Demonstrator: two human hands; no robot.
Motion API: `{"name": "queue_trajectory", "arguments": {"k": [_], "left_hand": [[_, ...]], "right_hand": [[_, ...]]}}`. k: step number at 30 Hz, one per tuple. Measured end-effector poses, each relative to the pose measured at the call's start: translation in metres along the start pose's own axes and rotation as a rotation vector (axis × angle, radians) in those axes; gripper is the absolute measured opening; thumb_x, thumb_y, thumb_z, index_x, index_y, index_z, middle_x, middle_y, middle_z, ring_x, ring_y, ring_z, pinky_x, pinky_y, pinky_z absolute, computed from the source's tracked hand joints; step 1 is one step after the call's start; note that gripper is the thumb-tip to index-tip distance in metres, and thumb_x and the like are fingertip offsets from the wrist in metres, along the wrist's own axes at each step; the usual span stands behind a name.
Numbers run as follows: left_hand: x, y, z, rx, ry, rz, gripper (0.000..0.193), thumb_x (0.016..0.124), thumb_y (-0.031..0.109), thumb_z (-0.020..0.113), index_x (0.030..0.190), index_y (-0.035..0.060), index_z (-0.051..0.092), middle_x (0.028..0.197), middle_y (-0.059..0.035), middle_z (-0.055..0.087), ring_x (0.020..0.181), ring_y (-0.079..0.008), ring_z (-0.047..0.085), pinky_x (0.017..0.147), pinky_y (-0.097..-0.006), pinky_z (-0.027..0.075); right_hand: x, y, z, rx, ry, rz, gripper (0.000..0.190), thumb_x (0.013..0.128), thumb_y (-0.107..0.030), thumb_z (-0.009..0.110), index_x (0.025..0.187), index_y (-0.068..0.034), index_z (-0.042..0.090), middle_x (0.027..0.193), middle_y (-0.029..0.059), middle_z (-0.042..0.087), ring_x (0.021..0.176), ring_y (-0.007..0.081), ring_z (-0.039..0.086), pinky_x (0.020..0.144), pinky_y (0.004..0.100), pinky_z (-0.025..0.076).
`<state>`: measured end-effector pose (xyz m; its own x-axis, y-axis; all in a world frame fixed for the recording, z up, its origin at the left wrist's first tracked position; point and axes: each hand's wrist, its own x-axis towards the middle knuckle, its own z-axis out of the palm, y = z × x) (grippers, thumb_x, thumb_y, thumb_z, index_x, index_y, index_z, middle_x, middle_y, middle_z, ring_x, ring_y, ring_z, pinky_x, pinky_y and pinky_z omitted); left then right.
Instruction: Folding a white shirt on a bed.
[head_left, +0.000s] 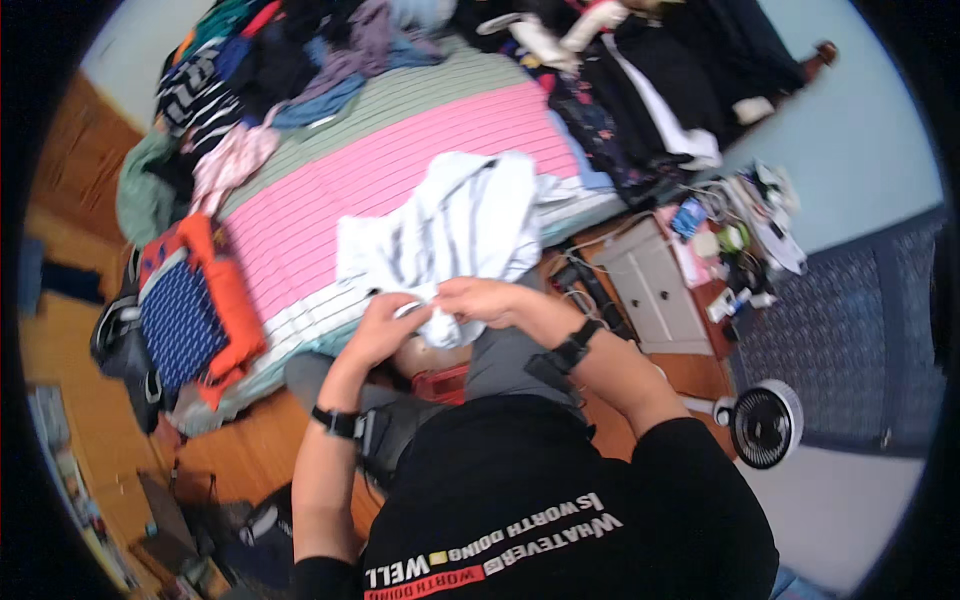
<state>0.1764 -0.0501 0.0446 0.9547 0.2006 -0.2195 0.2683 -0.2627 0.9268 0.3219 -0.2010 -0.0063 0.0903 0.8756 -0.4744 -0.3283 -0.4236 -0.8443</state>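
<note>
A rumpled white garment (472, 217) with dark markings lies across the near edge of the bed, one end drawn up over my lap. My left hand (388, 322) pinches that near end between thumb and fingers. Close beside it, my right hand (476, 300) grips the same cloth, the fingertips of both hands almost touching. A bunched bit of the white fabric hangs just below them. Which part of the garment I hold cannot be made out.
Heaped clothes (300, 67) cover the bed's far left, and dark clothes (660, 90) its far right. Folded blue patterned cloth (182, 319) and an orange garment (225, 300) lie at left. A cluttered nightstand (656, 289) with cables and a fan (765, 424) stand at right.
</note>
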Motion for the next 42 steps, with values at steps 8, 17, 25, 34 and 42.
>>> {"name": "queue_trajectory", "arguments": {"k": [8,17,25,34,42], "left_hand": [[0.012,-0.025,0.007,-0.039,0.094,-0.127,0.019,0.086,0.014,0.066,0.085,-0.0041,0.07,0.073,0.0001,0.064,0.064,-0.0058,0.052,0.057,-0.0238,0.042],[0.011,-0.005,0.013,-0.434,0.169,-0.309,0.017,0.092,0.018,0.063,0.084,0.0035,0.068,0.068,0.0046,0.058,0.056,-0.0031,0.047,0.049,-0.0206,0.033],[0.016,-0.025,0.019,-0.362,0.122,-0.226,0.015,0.091,0.016,0.064,0.084,0.0041,0.068,0.069,0.0052,0.059,0.057,-0.0031,0.048,0.051,-0.02,0.037],[0.017,-0.02,0.019,-0.333,0.128,-0.225,0.016,0.091,0.014,0.064,0.086,-0.0008,0.068,0.074,0.003,0.061,0.062,-0.0034,0.047,0.055,-0.0208,0.037],[0.017,-0.035,0.02,-0.314,0.176,-0.206,0.016,0.092,0.015,0.063,0.086,0.0009,0.068,0.071,0.0036,0.061,0.057,-0.0033,0.047,0.051,-0.0213,0.036]], "right_hand": [[0.001,-0.012,0.017,-0.472,0.632,-0.219,0.025,0.093,-0.024,0.059,0.086,0.0,0.057,0.08,0.0167,0.06,0.075,0.0281,0.059,0.067,0.0409,0.044],[-0.003,0.0,0.05,-0.837,0.879,-0.459,0.012,0.089,-0.016,0.058,0.088,-0.005,0.057,0.088,0.0142,0.059,0.089,0.0359,0.057,0.078,0.0474,0.041],[0.019,0.019,0.045,-0.127,0.687,-0.19,0.019,0.09,-0.018,0.058,0.089,0.001,0.063,0.082,0.0174,0.064,0.076,0.0305,0.062,0.069,0.0408,0.047],[0.024,0.026,0.037,0.08,0.567,-0.166,0.026,0.096,-0.024,0.054,0.096,0.001,0.06,0.071,0.005,0.057,0.064,0.013,0.051,0.057,0.032,0.043],[0.009,0.017,0.034,-0.074,0.455,-0.212,0.021,0.094,-0.018,0.06,0.084,0.0,0.06,0.071,0.0002,0.053,0.066,0.0081,0.045,0.058,0.0275,0.039]]}}
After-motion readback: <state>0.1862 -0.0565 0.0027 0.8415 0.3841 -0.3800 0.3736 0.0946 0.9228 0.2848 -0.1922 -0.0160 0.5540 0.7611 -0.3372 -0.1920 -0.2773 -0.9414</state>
